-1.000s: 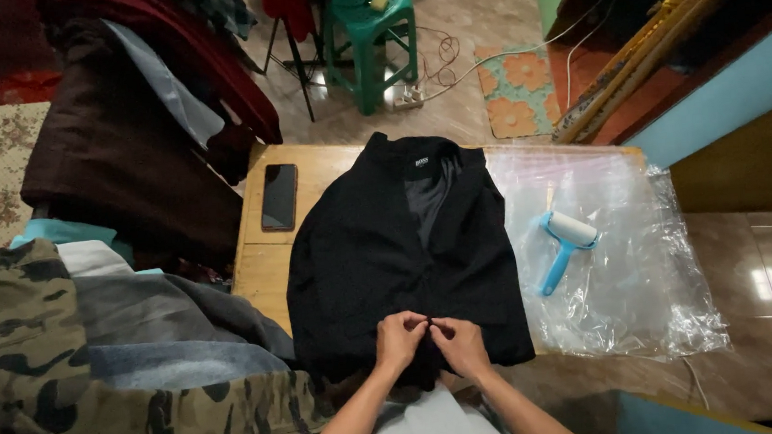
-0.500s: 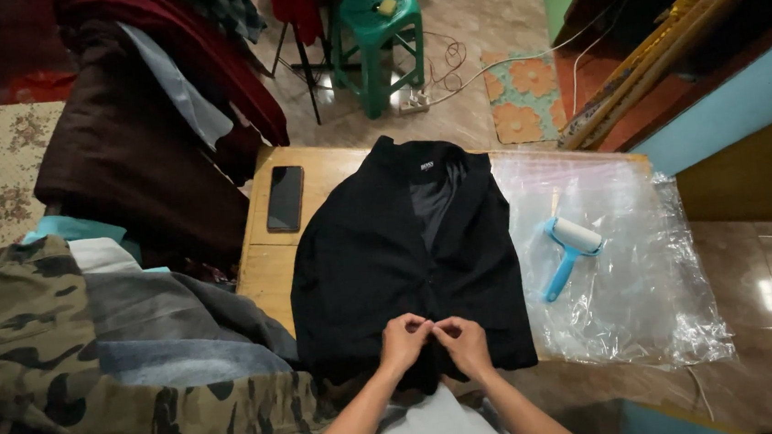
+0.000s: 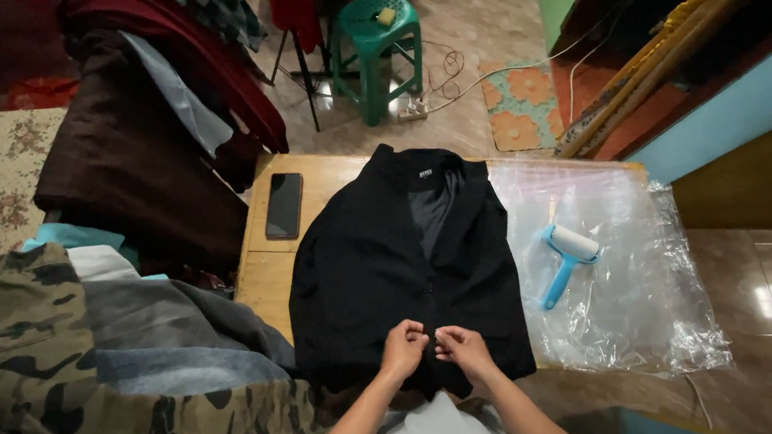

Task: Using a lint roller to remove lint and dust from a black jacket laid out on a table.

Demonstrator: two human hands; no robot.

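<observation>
— Where is the black jacket [image 3: 380, 263] now?
— It lies flat, front up, on the wooden surface [image 3: 262, 273], collar toward the far edge, just as it did a second ago.
— And the hands?
— Both sit at the jacket's lower front edge. The left hand [image 3: 404, 349] and the right hand [image 3: 463, 349] each pinch the fabric with curled fingers, fingertips nearly meeting at the closure. A second ago they pressed together; now a small gap shows between them, and they sit slightly lower in view.
— Anything else shifted?
— No. The dark phone [image 3: 283, 205] rests left of the jacket, and the blue lint roller [image 3: 566, 255] lies on the clear plastic bag [image 3: 630, 290] to the right, both unmoved.
</observation>
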